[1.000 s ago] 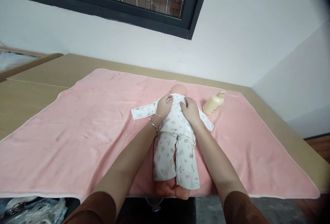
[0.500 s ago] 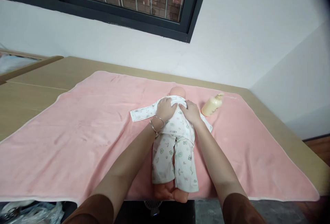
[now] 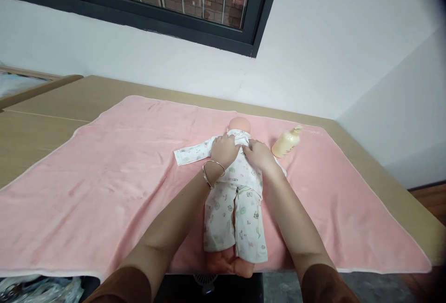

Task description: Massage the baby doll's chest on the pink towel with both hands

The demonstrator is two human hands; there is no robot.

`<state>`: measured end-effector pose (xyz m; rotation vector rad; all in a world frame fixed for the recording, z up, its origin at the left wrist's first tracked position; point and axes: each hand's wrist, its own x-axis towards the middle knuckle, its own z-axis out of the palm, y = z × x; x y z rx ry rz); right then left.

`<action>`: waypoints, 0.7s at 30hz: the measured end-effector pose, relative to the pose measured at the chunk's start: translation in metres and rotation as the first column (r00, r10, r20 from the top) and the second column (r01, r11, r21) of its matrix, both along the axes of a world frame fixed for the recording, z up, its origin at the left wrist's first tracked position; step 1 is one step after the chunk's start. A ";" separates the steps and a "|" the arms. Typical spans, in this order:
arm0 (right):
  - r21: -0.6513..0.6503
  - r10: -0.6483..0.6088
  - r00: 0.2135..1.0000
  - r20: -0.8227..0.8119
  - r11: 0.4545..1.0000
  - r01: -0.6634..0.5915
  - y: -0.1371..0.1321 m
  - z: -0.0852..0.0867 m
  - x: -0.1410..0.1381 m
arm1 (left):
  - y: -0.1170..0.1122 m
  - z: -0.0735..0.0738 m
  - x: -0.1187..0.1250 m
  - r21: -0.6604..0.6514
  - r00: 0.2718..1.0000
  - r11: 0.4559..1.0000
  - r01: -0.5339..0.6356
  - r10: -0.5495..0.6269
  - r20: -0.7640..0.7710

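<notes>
One doll is lying on a blanket, the left hand resting on its upper left, fingers extended, the right hand touching its upper right, fingers bending, grip unclear; right of it, a bottle is standing.

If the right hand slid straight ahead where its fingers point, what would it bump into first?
Past the doll's shirt that the right hand is already touching, probably the doll's bald head. Its height is hard to judge, so the hand might pass over it.
</notes>
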<state>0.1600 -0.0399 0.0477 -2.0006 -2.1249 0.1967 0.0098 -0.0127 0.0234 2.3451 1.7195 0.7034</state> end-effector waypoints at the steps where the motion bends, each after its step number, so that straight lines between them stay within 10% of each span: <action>1: -0.014 -0.008 0.999 -0.031 1.000 0.008 0.002 -0.001 0.003 | 0.003 -0.004 -0.001 0.005 1.000 1.000 0.000 0.000 0.025; 8: -0.046 0.008 0.990 -0.142 0.999 -0.015 0.016 -0.018 0.017 | 0.025 -0.033 -0.009 0.011 0.970 1.000 0.011 -0.013 0.243; 16: 0.046 -0.086 0.990 0.114 0.996 0.082 -0.006 -0.005 -0.012 | 0.007 -0.002 -0.004 0.058 0.997 0.995 0.077 -0.078 0.021; 21: -0.008 -0.072 0.997 -0.006 0.997 0.072 0.007 -0.013 0.001 | 0.014 -0.015 -0.006 0.040 0.995 0.999 0.028 -0.032 0.095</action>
